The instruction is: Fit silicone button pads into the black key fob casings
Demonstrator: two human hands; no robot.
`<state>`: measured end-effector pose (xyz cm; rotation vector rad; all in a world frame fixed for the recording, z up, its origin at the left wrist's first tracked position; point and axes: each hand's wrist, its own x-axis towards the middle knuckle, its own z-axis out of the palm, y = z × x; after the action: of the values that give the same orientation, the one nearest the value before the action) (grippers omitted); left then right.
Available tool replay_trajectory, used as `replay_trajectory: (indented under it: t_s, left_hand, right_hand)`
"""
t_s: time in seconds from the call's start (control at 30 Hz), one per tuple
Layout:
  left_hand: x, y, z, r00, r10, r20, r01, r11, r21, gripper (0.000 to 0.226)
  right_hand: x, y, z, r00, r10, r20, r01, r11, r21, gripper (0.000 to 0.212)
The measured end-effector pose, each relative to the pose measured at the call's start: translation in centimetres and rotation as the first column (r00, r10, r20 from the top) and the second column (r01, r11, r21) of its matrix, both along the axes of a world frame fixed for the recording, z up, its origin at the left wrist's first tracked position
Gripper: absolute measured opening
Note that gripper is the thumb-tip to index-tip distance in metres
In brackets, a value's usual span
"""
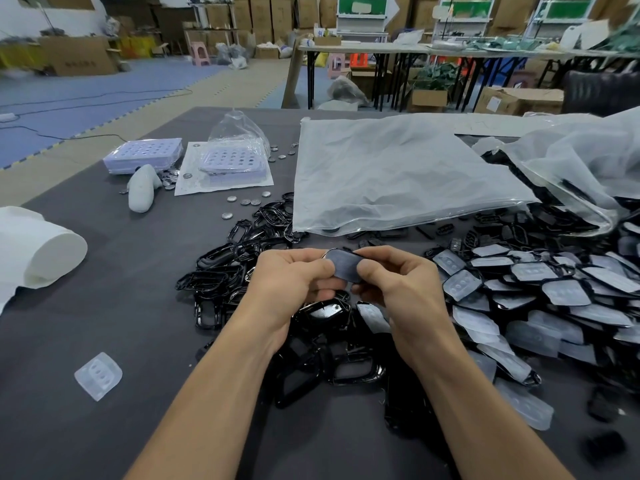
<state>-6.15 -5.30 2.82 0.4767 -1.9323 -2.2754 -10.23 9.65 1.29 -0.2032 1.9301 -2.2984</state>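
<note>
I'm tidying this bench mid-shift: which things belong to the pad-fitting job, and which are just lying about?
Job: left hand and right hand pinching the held casing; black casing pile; heap of fitted casings; loose silicone pad.
Lying about: coin cells, white trays, flat plastic bag, white roll.

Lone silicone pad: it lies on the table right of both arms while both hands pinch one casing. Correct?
No: the head view shows the lone silicone pad left of both arms. The left hand and right hand do pinch one casing.
</note>
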Motion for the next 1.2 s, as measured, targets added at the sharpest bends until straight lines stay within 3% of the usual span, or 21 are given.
replay_trajectory:
  t_s: [0.2, 0.4, 0.77, 0.87, 1.0, 1.2]
  left_hand:
    - [0.0, 0.0, -0.2, 0.997, -0.075, -0.019, 0.076, 0.995, 0.057, 0.018]
    - [0.2, -0.9, 0.3, 0.978, -0.209, -0.009, 0.209, 0.968, 0.141, 0.043]
    - [0.1, -0.6, -0.4, 0.994, -0.110, 0.028, 0.111, 0.993, -0.037, 0.008]
    - [0.0, -0.4, -0.3, 0.997, -0.080, 0.023, 0.081, 0.996, -0.047, 0.004]
    - [-0.2, -0.2, -0.3, 1.000, -0.020, 0.024, 0.021, 0.998, -0.066, 0.022]
    - [-0.4, 0.0, -0.6, 1.000, 0.019, 0.003, -0.019, 0.996, -0.088, 0.004]
  right_hand:
    - [-0.1, -0.1, -0.2, 0.998, -0.061, -0.033, 0.061, 0.998, 0.003, 0.023]
    - [-0.3, 0.2, -0.2, 0.995, -0.085, -0.061, 0.086, 0.996, 0.014, 0.024]
    - [-0.2, 0.3, -0.1, 0.990, -0.071, -0.125, 0.077, 0.996, 0.038, 0.026]
    - [-0.1, 0.3, -0.1, 0.988, -0.057, -0.141, 0.063, 0.997, 0.038, 0.018]
    - [0.0, 0.2, -0.1, 0.990, -0.048, -0.134, 0.052, 0.998, 0.026, 0.014]
    - [0.0, 0.1, 0.0, 0.995, -0.075, -0.066, 0.074, 0.997, -0.013, 0.024]
